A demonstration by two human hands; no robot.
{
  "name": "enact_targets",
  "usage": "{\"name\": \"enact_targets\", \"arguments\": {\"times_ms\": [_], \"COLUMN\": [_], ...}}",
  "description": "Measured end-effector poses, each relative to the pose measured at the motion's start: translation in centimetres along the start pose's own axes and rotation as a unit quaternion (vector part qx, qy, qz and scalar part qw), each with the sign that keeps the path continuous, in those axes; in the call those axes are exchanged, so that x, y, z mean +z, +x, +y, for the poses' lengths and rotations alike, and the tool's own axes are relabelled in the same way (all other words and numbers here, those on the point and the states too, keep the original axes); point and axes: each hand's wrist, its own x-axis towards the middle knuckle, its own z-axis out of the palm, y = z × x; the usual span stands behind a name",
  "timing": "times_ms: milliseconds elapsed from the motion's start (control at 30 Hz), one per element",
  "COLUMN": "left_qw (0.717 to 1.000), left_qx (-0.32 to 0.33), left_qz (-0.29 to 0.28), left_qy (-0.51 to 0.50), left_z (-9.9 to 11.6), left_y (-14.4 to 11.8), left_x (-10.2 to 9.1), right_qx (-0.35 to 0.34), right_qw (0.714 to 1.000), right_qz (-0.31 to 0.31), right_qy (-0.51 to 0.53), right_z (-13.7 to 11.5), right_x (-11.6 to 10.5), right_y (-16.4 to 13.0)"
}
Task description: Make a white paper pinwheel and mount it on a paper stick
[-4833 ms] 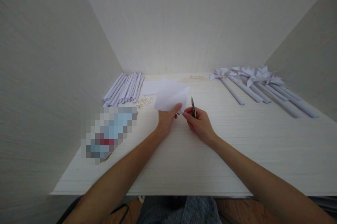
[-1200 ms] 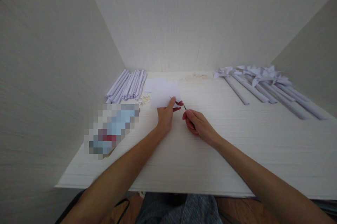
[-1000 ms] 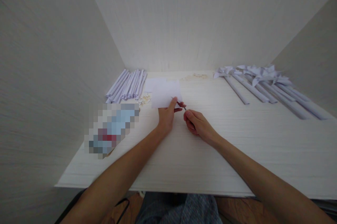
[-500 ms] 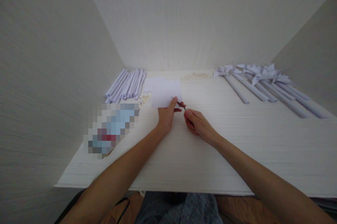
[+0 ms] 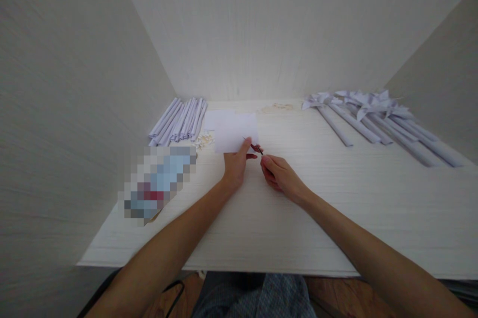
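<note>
The white paper sheet (image 5: 229,128) is over the bench (image 5: 336,228), and the left hand (image 5: 234,168) has it pinched at its near right corner, thumb on top and other fingers underneath. Just beside that corner of the sheet, the right hand (image 5: 279,172) has its fingers closed round a slim dark tool (image 5: 260,151), apparently scissors, slanting toward the sheet; whether the thin line (image 5: 245,138) by the left thumb is a blade or a slit, I cannot tell. The sheet should be very light, limp and easily creased or torn if tugged, so a flat pinch close to the worked edge, clear of the tool's point, looks the best hold, with little squeeze needed. Left of the sheet lie rolled paper tubes (image 5: 179,121) and small pale scraps (image 5: 203,141); well to its right lie paper pinwheels (image 5: 368,111).
</note>
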Motion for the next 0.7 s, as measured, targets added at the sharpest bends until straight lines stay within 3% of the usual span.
{"name": "enact_targets", "arguments": {"times_ms": [233, 333, 533, 700], "left_qw": [1.0, 1.0, 0.984, 0.984], "left_qx": [0.011, -0.001, -0.053, -0.076], "left_qz": [0.023, -0.017, -0.151, -0.146], "left_qy": [0.01, 0.017, 0.074, 0.073], "left_z": [0.0, 0.0, -0.1, -0.4], "left_y": [0.4, 0.2, -0.6, -0.6], "left_x": [-0.3, -0.3, 0.1, 0.1], "right_qx": [-0.024, -0.054, -0.08, -0.087], "right_qw": [0.998, 0.993, 0.981, 0.974], "right_qz": [0.01, 0.038, 0.13, 0.147], "right_qy": [0.059, 0.101, 0.121, 0.149], "right_z": [0.3, 0.3, 0.4, 0.4], "right_x": [-0.2, -0.4, -1.0, -1.0], "right_y": [0.0, 0.2, 0.7, 0.8]}}
